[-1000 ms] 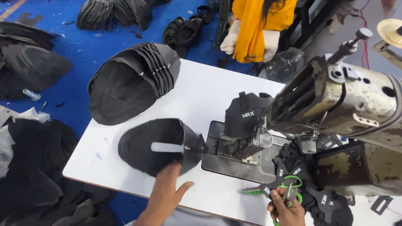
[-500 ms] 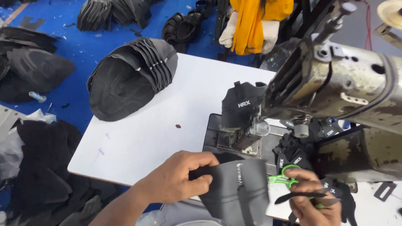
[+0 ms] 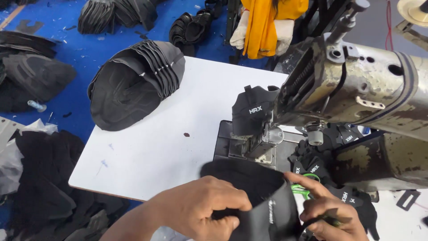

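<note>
My left hand point(image 3: 203, 209) grips a black shoe-upper piece point(image 3: 261, 194) near the front edge of the white table point(image 3: 147, 147), thumb on top and fingers curled under. My right hand point(image 3: 330, 212) holds the same piece from the right side, with green-handled snips point(image 3: 301, 189) looped against its fingers. Just beyond the piece stands the sewing machine's post point(image 3: 258, 140), with another black upper point(image 3: 254, 109) hanging on it under the machine head point(image 3: 356, 89).
A nested stack of black uppers point(image 3: 133, 82) lies at the table's far left. Small black pieces point(image 3: 321, 160) are heaped right of the post. Black material piles point(image 3: 40, 183) cover the blue floor at left. An orange cloth point(image 3: 267, 22) hangs at the back.
The black piece went from lying flat on the table to being picked up in both hands near the front edge. The view has shifted closer to the machine.
</note>
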